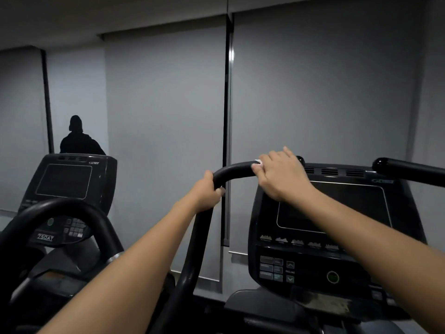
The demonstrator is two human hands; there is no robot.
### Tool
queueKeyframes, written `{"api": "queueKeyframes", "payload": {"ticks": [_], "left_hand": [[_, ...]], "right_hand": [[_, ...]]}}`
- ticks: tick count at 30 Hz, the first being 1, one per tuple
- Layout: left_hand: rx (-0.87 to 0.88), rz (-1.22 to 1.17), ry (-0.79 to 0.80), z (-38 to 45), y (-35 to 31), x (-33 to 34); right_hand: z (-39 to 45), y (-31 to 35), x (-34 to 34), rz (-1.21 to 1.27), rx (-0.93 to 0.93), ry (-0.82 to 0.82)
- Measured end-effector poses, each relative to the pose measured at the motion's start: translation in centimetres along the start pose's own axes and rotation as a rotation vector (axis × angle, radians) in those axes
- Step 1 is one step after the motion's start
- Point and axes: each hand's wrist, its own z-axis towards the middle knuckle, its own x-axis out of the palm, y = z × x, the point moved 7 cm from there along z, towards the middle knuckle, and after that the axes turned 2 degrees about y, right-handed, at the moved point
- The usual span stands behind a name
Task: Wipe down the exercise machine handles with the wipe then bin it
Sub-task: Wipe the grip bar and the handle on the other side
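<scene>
We see a white wipe [258,162] against the glossy black handle [234,170]; grey blinds [325,92] behind.

The console [332,227] stands right of the curved handle [231,171], a second machine [65,201] farther left.

The room is dim. Big grey blinds [166,116] cover the far wall from top to bottom. A thin dark post [227,116] runs down between two of them. On the left, another machine [69,186] stands with a dark screen and small buttons. Behind it, far off, a person [78,138] shows only as a black shape against the grey. The ceiling [96,13] is plain and dark.
</scene>
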Motion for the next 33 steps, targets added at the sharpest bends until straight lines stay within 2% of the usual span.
{"api": "queueKeyframes", "payload": {"ticks": [4,7,9,13,16,19,28,30,33], "left_hand": [[0.005,-0.197,-0.006,0.2,0.8,0.1],[0.019,-0.257,-0.039,0.3,1.0,0.1],[-0.002,-0.257,-0.066,0.2,1.2,0.1],[-0.014,-0.249,-0.15,0.0,1.6,0.2],[0.005,-0.22,-0.195,0.2,1.8,0.3],[0.031,-0.172,-0.216,0.4,1.9,0.4],[0.029,-0.143,-0.286,0.2,1.9,0.4],[0.035,-0.139,-0.286,-0.1,1.8,0.5],[0.032,-0.165,-0.286,-0.2,2.1,0.5]], "right_hand": [[1.3,5.5,0.6,0.062,-0.134,-0.044],[1.4,8.5,1.4,0.094,-0.27,-0.037],[1.0,7.3,1.4,0.089,-0.308,-0.046],[-0.1,-0.3,0.6,0.005,-0.28,-0.067],[0.0,-3.3,-0.1,-0.065,-0.281,0.001],[1.0,-2.1,0.2,-0.117,-0.319,0.028],[1.9,6.7,2.0,-0.052,-0.391,-0.082],[1.8,5.3,1.4,-0.042,-0.396,-0.045],[0.9,0.5,0.7,-0.028,-0.292,0.009]]}}
